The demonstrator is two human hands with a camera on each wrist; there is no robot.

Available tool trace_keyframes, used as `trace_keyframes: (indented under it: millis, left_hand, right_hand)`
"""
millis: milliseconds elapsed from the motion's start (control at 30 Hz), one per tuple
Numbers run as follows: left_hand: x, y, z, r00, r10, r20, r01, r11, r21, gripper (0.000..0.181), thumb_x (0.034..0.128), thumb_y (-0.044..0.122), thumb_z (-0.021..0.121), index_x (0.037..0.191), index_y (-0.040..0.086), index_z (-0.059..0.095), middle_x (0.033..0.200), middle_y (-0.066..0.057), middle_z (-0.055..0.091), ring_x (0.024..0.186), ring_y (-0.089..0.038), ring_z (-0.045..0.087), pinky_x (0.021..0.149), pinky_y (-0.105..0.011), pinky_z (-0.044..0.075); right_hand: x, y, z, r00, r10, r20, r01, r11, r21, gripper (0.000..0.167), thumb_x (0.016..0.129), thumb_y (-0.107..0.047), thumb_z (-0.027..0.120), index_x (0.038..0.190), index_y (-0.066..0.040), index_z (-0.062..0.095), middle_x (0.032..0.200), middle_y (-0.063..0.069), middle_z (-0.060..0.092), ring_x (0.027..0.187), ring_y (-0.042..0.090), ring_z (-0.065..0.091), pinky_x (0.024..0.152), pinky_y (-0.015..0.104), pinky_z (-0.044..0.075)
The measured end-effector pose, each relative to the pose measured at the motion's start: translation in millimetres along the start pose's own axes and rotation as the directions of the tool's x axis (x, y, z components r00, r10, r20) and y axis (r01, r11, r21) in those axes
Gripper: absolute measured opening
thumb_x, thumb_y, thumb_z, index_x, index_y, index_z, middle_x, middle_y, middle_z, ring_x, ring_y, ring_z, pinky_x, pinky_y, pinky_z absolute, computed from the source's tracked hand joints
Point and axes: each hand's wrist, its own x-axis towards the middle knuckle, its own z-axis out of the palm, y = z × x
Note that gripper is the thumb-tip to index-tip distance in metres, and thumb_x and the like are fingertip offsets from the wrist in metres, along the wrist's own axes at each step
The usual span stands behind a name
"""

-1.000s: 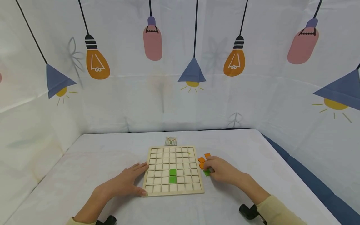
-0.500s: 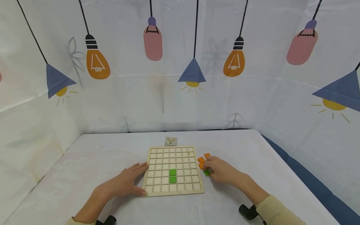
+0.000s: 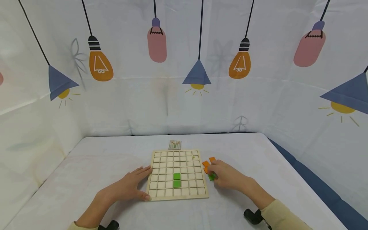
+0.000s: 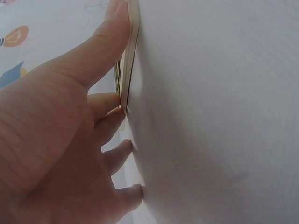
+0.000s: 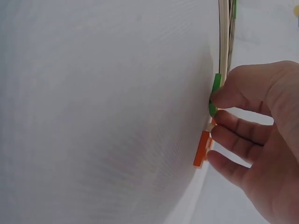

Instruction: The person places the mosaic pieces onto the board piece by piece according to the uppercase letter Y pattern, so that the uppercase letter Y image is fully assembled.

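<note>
While a table point(image 3: 100, 159) spans the lower frame, gridded board point(image 3: 161, 177) at lower centre, left hand point(image 3: 129, 186) at its edge, fingers point(image 4: 117, 157) spread, right hand point(image 3: 227, 173) pinching one green tile point(image 3: 211, 177) right of centre, orange tiles point(image 3: 205, 164) alongside, two green squares point(image 3: 176, 183) in board cells

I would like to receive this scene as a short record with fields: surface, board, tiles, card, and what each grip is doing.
Surface: white tabletop
Board: gridded wooden board, flat
Tiles on board: two green tiles, adjacent in one column
Loose tiles: at least three orange tiles and a green one, right of the board
Card: small pattern card, beyond the board's far edge
Left grip: rests at the board's left edge, thumb at the near corner
Right grip: thumb touches the loose green tile; firm pinch unclear
</note>
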Motion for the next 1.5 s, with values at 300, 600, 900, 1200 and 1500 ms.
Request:
trace_keyframes:
  millis: [300, 600, 900, 1200, 1500]
  left_hand:
    - [0.1, -0.6, 0.8, 1.000, -0.011, 0.000, 0.011, 1.000, 0.005, 0.109, 0.0680, 0.060, 0.081, 0.155, 0.013, 0.035, 0.165, -0.005, 0.029, 0.153, -0.041, 0.017, 0.117, -0.072, 0.012]
    - [0.7, 0.0, 1.7, 1.000, -0.011, -0.001, 0.011, 1.000, 0.007, 0.109, 0.0673, 0.060, 0.082, 0.155, 0.013, 0.036, 0.165, -0.004, 0.029, 0.153, -0.041, 0.017, 0.117, -0.072, 0.013]
    - [-0.3, 1.8, 0.6, 1.000, -0.004, -0.001, 0.004, 1.000, -0.005, 0.109, 0.0680, 0.059, 0.081, 0.155, 0.012, 0.035, 0.164, -0.006, 0.029, 0.153, -0.042, 0.017, 0.117, -0.072, 0.012]
    - [-0.2, 2.8, -0.4, 1.000, -0.007, 0.000, 0.007, 1.000, -0.009, 0.109, 0.0684, 0.059, 0.081, 0.155, 0.012, 0.035, 0.165, -0.005, 0.028, 0.153, -0.042, 0.016, 0.117, -0.072, 0.011]
    - [-0.6, 3.2, -0.2, 1.000, -0.010, 0.002, 0.010, 1.000, -0.007, 0.109, 0.0686, 0.058, 0.081, 0.155, 0.012, 0.035, 0.165, -0.005, 0.028, 0.153, -0.042, 0.017, 0.117, -0.072, 0.012]
  right_hand:
    - [0.4, 1, -1, 1.000, 0.011, 0.015, -0.011, 1.000, 0.015, 0.025, 0.074, -0.002, 0.064, 0.088, -0.022, 0.063, 0.087, -0.008, 0.052, 0.085, 0.010, 0.046, 0.070, 0.022, 0.040]
    - [0.0, 2, 1, 1.000, -0.009, 0.004, 0.009, 1.000, 0.023, 0.025, 0.072, -0.002, 0.064, 0.085, -0.023, 0.062, 0.085, -0.008, 0.052, 0.082, 0.009, 0.046, 0.069, 0.021, 0.040]
    - [5.0, -1, 0, 1.000, 0.021, 0.009, -0.021, 1.000, 0.017, 0.024, 0.074, -0.004, 0.064, 0.089, -0.023, 0.063, 0.088, -0.008, 0.051, 0.081, 0.009, 0.046, 0.069, 0.022, 0.040]
    - [7.9, -2, -1, 1.000, -0.009, -0.019, 0.010, 1.000, 0.019, 0.023, 0.075, -0.003, 0.064, 0.089, -0.021, 0.065, 0.086, -0.008, 0.049, 0.077, 0.007, 0.045, 0.066, 0.020, 0.040]
    - [12.2, -7, -4, 0.999, -0.036, -0.039, 0.037, 0.999, 0.033, 0.020, 0.077, -0.005, 0.065, 0.088, -0.022, 0.064, 0.088, -0.009, 0.052, 0.081, 0.007, 0.046, 0.069, 0.019, 0.041]
